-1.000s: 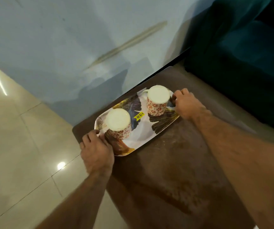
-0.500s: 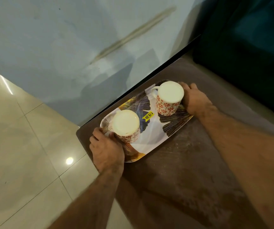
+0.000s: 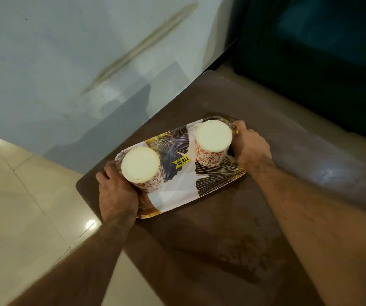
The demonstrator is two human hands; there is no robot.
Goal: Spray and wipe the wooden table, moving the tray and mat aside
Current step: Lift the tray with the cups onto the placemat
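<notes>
A white tray (image 3: 177, 195) with dark and gold leaf prints and a yellow price sticker is held over the brown wooden table (image 3: 232, 228). Two white mugs with red flower patterns stand on it, one at the left end (image 3: 141, 167) and one at the right end (image 3: 213, 140). My left hand (image 3: 117, 193) grips the tray's left end. My right hand (image 3: 251, 146) grips its right end. A dark mat's corner (image 3: 217, 114) shows under the tray's far edge; most of it is hidden.
A pale blue wall (image 3: 89, 62) runs along the table's far side. Shiny cream floor tiles (image 3: 23, 206) lie to the left. A dark teal sofa (image 3: 321, 51) stands at the back right, close to the table's right side.
Both hands keep their hold on the tray ends. The tray with the mugs has come nearer to me and slightly right in view, away from the table's far left corner.
</notes>
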